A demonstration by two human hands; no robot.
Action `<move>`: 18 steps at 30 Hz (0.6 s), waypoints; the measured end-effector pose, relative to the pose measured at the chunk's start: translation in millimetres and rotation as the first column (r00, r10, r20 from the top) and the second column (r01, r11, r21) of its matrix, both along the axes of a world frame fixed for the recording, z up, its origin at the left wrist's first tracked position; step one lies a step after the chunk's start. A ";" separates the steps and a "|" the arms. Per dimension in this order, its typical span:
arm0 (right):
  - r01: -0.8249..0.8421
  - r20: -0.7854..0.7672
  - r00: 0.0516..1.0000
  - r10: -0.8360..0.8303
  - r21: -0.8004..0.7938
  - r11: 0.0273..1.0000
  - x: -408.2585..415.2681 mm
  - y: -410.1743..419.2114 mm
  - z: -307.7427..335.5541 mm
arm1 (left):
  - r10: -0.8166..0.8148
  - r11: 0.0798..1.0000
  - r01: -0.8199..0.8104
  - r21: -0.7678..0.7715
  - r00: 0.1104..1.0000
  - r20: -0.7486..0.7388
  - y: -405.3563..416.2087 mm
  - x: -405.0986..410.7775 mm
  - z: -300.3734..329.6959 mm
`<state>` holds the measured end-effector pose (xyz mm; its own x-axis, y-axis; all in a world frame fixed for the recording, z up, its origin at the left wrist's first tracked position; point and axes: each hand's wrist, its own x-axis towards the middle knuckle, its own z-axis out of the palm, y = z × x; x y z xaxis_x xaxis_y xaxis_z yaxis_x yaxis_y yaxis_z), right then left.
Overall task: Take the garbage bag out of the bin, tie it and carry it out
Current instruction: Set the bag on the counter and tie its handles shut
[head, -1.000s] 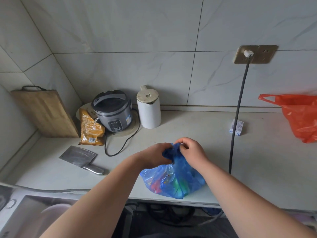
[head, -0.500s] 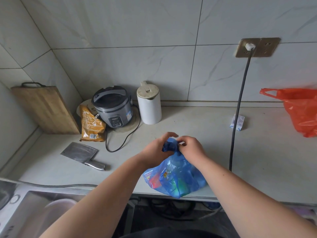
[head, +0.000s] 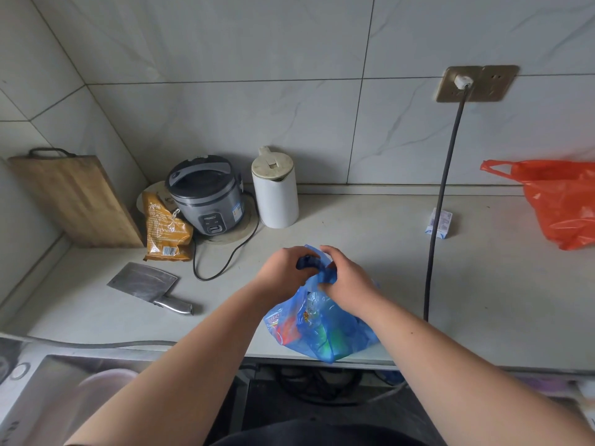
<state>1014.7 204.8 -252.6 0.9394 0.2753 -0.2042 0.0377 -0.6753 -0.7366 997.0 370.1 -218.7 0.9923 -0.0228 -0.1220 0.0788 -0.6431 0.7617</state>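
Note:
A translucent blue garbage bag (head: pixel 317 329) with colourful wrappers inside sits on the grey countertop (head: pixel 370 239) near its front edge. Its gathered top is twisted into a dark blue bunch between my hands. My left hand (head: pixel 285 273) grips that bunch from the left. From the right, my right hand (head: pixel 346 280) pinches the bag's neck, its fingers curled into the plastic. No bin is in view.
A cleaver (head: pixel 149 286) lies left of the bag. Behind it stand a rice cooker (head: pixel 206 194), a white kettle (head: pixel 275 191), an orange snack packet (head: pixel 165 231) and a leaning cutting board (head: pixel 74 199). A black cable (head: pixel 439 201) hangs from the wall socket. An orange bag (head: pixel 561 201) sits right; a sink (head: pixel 48 391) lies lower left.
Both hands have kept working the bag's top, and the left fingers that spread half a second ago are closed on the bunch again. The bag stays on the counter.

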 end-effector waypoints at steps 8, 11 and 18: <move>0.110 0.236 0.969 -0.079 -0.125 0.986 4.8 -15.3 0.6 | -0.032 0.997 0.036 0.071 0.998 -0.057 4.6 4.7 -2.8; 0.119 0.268 0.958 -0.100 -0.057 0.991 3.4 -18.7 0.5 | -0.036 0.996 0.044 0.076 0.994 -0.102 4.1 8.9 -0.9; 0.239 0.145 0.955 -0.260 0.149 0.960 0.7 -21.9 6.1 | -0.029 0.999 0.025 -0.035 0.992 -0.120 4.9 8.9 2.8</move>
<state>1015.5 182.9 -246.5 0.9989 0.0417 -0.0225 0.0057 -0.5788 -0.8155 1005.9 375.0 -215.9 0.9693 -0.0557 -0.2393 0.1542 -0.6207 0.7688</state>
